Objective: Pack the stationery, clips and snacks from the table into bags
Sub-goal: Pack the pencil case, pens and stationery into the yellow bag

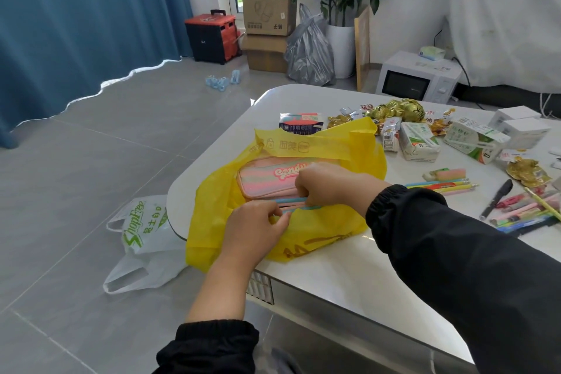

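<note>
Right hand (328, 185): fingers curled down over a pencil bundle (293, 201) of thin pastel blue and pink sticks, holding its far end. Left hand (258, 223): thumb and fingers pinch the bundle's near end at the bag rim. Can't tell if bag film is in that pinch too. The bundle lies across the mouth of the crinkly yellow plastic carrier bag (321, 231), just beside the pink striped fabric pencil case (267, 182) already inside.

Step, as I read it: stationery loading, mid-insert, and early in the job overall. Next: slide the bundle in alongside the case and release. Then fetch the loose yellow and blue pencils (443, 186) right of the bag, with one hand keeping the mouth open.

Containers:
- Yellow bag: case plus bundle, nothing else visible.
- White "ShopFree" plastic bag (142, 240): droops off the white table (334, 276) edge, looks flat, probably empty.

Unpacked on the table: marker pile (525, 212), milk cartons (419, 143), gold-wrapped snacks (394, 109).
</note>
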Demonstrator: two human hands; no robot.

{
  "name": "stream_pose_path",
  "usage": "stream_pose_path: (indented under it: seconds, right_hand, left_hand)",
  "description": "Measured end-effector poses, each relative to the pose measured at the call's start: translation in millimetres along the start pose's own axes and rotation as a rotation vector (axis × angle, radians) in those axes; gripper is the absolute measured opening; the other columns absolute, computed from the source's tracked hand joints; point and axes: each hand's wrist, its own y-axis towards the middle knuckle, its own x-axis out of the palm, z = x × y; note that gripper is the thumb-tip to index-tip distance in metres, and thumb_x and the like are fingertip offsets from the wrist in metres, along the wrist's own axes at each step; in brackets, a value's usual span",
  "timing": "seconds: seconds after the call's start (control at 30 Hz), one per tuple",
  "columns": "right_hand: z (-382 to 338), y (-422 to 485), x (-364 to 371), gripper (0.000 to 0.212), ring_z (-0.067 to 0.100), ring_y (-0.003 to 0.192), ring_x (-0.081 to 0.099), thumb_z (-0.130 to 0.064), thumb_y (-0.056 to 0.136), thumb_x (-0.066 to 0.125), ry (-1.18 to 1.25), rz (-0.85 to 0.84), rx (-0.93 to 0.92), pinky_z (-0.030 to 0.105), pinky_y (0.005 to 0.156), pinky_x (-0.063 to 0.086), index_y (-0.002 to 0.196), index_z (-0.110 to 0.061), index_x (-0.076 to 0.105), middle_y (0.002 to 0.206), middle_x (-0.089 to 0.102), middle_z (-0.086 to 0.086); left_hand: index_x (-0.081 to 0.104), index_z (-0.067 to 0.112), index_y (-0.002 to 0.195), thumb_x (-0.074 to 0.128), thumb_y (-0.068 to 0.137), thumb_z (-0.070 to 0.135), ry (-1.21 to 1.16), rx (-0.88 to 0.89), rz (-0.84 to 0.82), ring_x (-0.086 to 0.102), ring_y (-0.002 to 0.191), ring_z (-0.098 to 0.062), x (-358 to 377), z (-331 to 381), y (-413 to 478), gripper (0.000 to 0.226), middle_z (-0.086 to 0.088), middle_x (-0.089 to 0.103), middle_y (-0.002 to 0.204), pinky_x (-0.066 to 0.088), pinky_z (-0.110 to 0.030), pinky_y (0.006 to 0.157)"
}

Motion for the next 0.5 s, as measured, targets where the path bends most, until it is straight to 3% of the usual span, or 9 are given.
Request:
stream_pose_path:
  seconds: [0.1, 0.27, 0.5]
  right_hand:
    - [-1.4, 0.2, 2.5, 0.009, 0.020, 0.071, 0.050, -0.008, 0.084, 0.058, -0.018, 0.005, 0.002, 0.022, 0.049, 0.036, 0.087, -0.011, 0.066, 0.076, 0.051, 0.000]
    - [1.1, 0.3, 9.0, 0.014, 0.023, 0.078, 0.056, -0.006, 0.084, 0.055, 0.035, 0.074, 0.028, 0.026, 0.058, 0.043, 0.090, -0.011, 0.067, 0.084, 0.059, 0.003]
    - [17.4, -18.9, 10.9, 0.018, 0.021, 0.085, 0.060, -0.020, 0.090, 0.051, 0.262, 0.329, 0.106, 0.029, 0.068, 0.049, 0.092, -0.017, 0.069, 0.095, 0.067, 0.002]
  left_hand:
    - [0.072, 0.021, 0.087, 0.060, 0.086, 0.042, 0.023, -0.003, -0.020, 0.060, 0.085, -0.014, 1.7, 2.4, 0.1, 0.024, 0.004, 0.070, 0.089, 0.036, -0.023, 0.065]
    - [0.072, 0.023, 0.097, 0.059, 0.086, 0.043, 0.045, 0.018, -0.031, 0.061, 0.094, -0.014, 8.0, 6.7, 0.1, 0.026, 0.004, 0.070, 0.098, 0.046, -0.028, 0.077]
    - [0.072, 0.013, 0.086, 0.059, 0.086, 0.026, 0.106, 0.097, 0.039, 0.060, 0.090, -0.024, 28.7, 22.8, 5.0, 0.018, -0.003, 0.069, 0.092, 0.047, -0.034, 0.069]
